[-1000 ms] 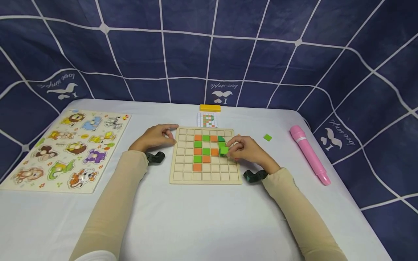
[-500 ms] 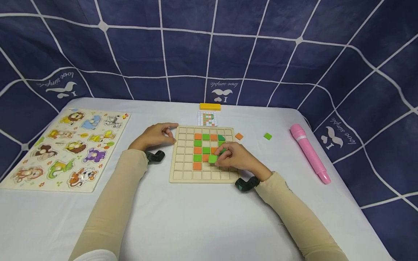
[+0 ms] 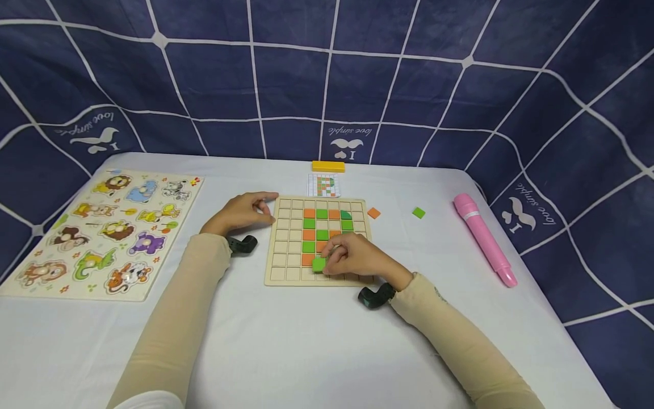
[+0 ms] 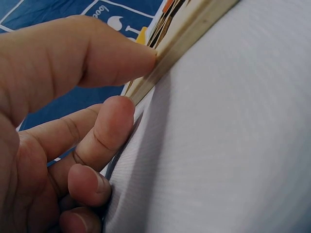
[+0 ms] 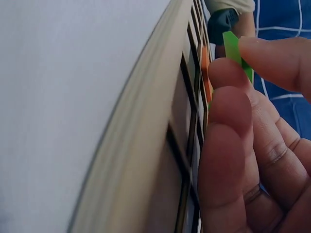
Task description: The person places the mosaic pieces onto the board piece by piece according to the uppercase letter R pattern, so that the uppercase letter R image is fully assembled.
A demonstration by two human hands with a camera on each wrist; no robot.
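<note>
A wooden grid board (image 3: 286, 280) lies on the table, with green and orange square tiles and a dark green rounded piece (image 3: 346, 215) in some cells. Between thumb and index finger, my right hand (image 3: 352, 255) pinches a light green square tile (image 3: 319, 264) over the board's lower middle, just right of the lowest orange tile (image 3: 308, 259). The right wrist view shows this tile tilted above the grid, the other fingers curled close over the board. My left hand (image 3: 242, 212) touches the board's left edge with its thumb, the index finger stretched to the upper left corner.
An orange tile (image 3: 374, 213) and a green tile (image 3: 419, 212) lie right of the board. Behind it are a printed pattern card (image 3: 323, 185) and a yellow block (image 3: 328, 166). An animal puzzle board (image 3: 109, 238) lies left, a pink microphone (image 3: 485, 240) right.
My right hand has carried the green tile left and toward me, from the board's right side to its lower middle. My left hand stays at the board's edge.
</note>
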